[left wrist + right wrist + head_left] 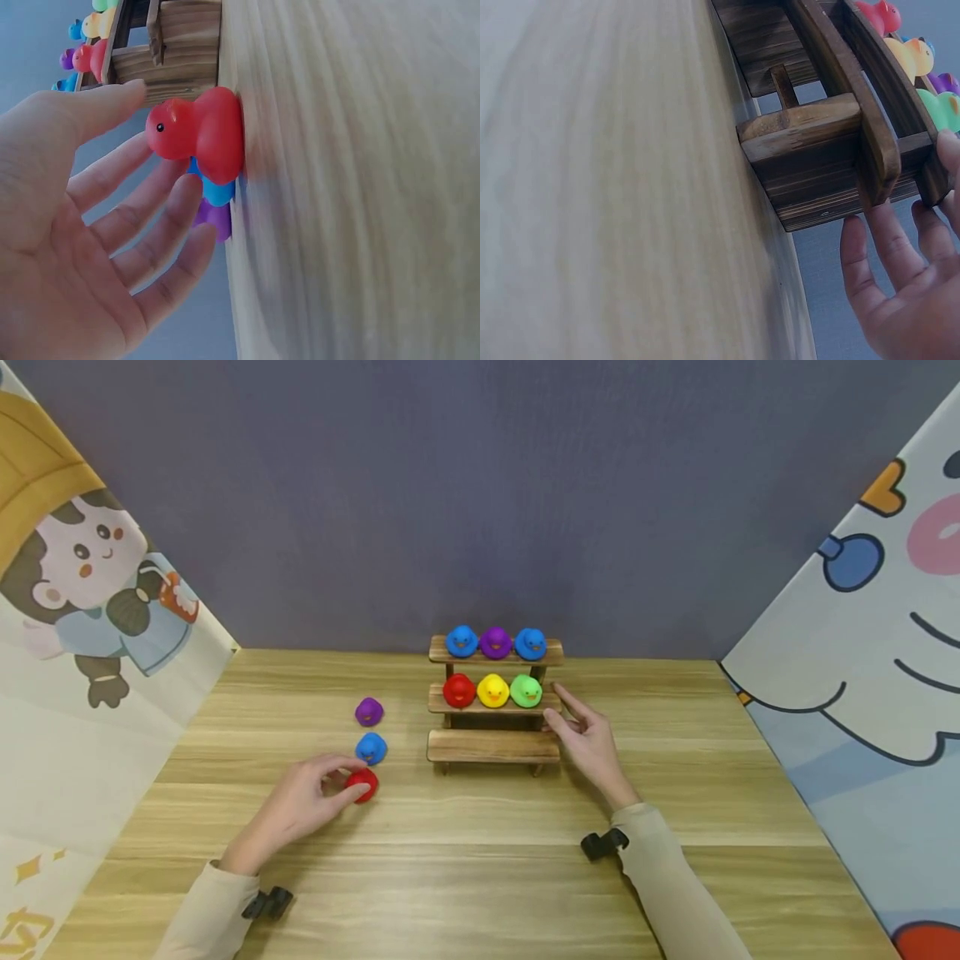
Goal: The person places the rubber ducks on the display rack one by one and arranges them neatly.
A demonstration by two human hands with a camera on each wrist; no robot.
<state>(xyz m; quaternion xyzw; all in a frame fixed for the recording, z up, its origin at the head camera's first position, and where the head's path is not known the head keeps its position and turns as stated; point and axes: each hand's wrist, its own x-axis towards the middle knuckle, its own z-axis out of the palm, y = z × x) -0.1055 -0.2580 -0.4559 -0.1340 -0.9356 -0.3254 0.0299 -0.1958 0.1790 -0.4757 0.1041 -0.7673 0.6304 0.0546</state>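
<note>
Here, our left hand (303, 793) is spreading around one smooth, rounded red duck (214, 131) on the wood-grained worktop (450, 868), contact being unclear. One blue duck (371, 748) and one purple duck (368, 712) are sitting beyond, a gap separating them from the three-tiered wooden shelf (492, 746), whose right edge our right hand (592, 743) is touching with spread fingers; six ducks (493, 693) are lining the upper tiers.

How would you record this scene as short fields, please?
Left hand: at round red toy duck; grip unclear
Wooden table, front to back: that red duck, blue toy duck, purple toy duck
Right hand: at right end of tiered brown wooden stand
Top shelf, left to right: blue toy duck, purple toy duck, blue toy duck
Middle shelf, same order: red toy duck, yellow toy duck, green toy duck
</note>
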